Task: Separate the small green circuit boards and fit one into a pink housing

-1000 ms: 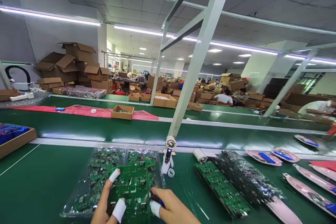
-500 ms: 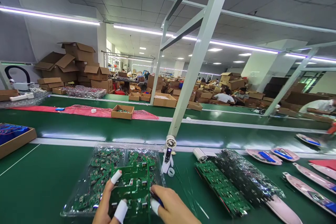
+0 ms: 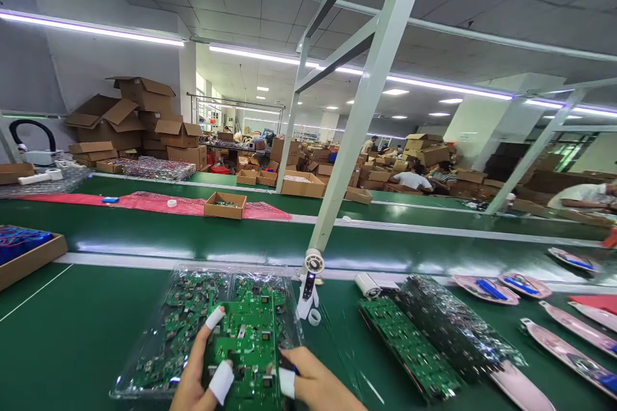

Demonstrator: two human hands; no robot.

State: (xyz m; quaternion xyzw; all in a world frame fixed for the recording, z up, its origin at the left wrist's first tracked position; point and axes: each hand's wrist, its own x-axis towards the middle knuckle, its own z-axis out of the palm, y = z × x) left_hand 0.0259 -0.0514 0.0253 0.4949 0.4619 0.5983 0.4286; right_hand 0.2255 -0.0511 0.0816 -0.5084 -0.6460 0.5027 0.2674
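Lifting green circuit board (image 3: 248,341) clear, left hand (image 3: 193,369) and right hand (image 3: 315,380) pinching edges with taped fingers (image 3: 214,318); more boards (image 3: 176,334) remain in plastic tray (image 3: 144,331), bagged stack (image 3: 453,327) alongside.

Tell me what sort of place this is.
Probably an electronics assembly factory: there's a long green conveyor line, a green circuit board handled at the line, and piles of cardboard boxes behind.
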